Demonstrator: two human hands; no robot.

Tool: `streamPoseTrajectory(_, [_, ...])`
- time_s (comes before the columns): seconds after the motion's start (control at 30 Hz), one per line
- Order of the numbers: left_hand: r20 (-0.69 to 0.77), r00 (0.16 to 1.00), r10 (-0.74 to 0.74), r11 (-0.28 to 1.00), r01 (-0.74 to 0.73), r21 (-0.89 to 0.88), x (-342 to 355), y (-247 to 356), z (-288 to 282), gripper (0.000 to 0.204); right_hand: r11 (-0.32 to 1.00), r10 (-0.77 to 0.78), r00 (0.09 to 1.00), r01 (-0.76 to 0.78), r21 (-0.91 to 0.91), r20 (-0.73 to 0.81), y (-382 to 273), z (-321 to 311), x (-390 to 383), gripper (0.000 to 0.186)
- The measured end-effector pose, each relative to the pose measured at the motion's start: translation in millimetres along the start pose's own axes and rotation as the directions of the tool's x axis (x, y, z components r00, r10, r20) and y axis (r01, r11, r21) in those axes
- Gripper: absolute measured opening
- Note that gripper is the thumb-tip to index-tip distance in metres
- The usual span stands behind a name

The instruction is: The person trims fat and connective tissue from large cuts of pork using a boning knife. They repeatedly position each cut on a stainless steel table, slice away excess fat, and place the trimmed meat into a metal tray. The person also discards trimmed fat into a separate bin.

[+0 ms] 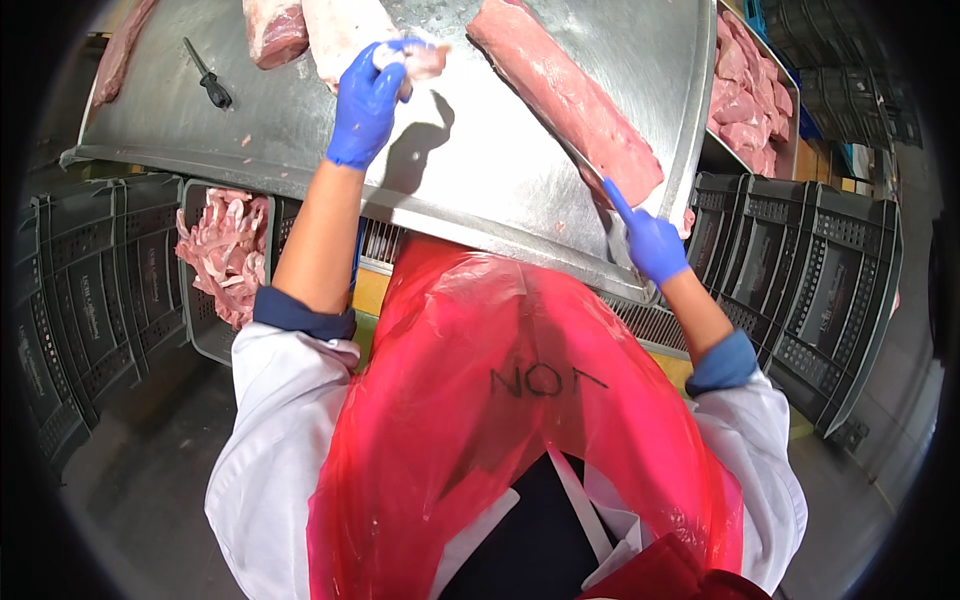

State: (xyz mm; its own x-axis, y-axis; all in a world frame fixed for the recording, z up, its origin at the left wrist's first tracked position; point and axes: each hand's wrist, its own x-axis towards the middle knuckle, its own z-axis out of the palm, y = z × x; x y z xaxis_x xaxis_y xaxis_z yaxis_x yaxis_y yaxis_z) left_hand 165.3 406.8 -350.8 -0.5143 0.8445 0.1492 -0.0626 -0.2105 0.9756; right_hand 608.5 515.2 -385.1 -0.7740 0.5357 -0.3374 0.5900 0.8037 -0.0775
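My left hand [366,115], in a blue glove, is raised over the metal table with its fingers closed on a small pale meat trimming [427,62]. Its shadow falls on the steel below. My right hand [656,248], gloved the same way, is wrapped round the blue handle of a knife [618,200] at the table's near right. The blade points away and to the left, along the near edge of a long pink pork loin [570,95] that lies slantwise. How far the blade touches the meat I cannot tell. Behind my left hand is a fat-covered piece of meat [345,35].
A black-handled sharpening steel [213,88] lies on the metal table [270,120] near another meat piece [275,35]. A crate of trimmings [228,250] stands below left, a tray of pink meat [745,95] at right. Dark crates [790,290] flank the table's near side.
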Motion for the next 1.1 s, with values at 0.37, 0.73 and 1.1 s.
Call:
streamPoseTrajectory(0.37, [0.463, 0.542, -0.701, 0.656, 0.745, 0.122, -93, -115, 143, 0.021, 0.839, 0.250, 0.909, -0.032, 0.543, -0.334, 70, -40, 21, 0.075])
streamPoseTrajectory(0.73, [0.252, 0.740, -0.624, 0.479, 0.107, 0.871, -39, -109, 177, 0.037, 0.728, 0.454, 0.815, -0.106, 0.677, -0.361, 22, -21, 132, 0.079])
streamPoseTrajectory(1.1, [-0.009, 0.883, -0.470, 0.849, 0.455, 0.269, -88, -157, 109, 0.019, 0.942, -0.027, 0.994, 0.062, 0.331, -0.107, -82, -29, 71, 0.075])
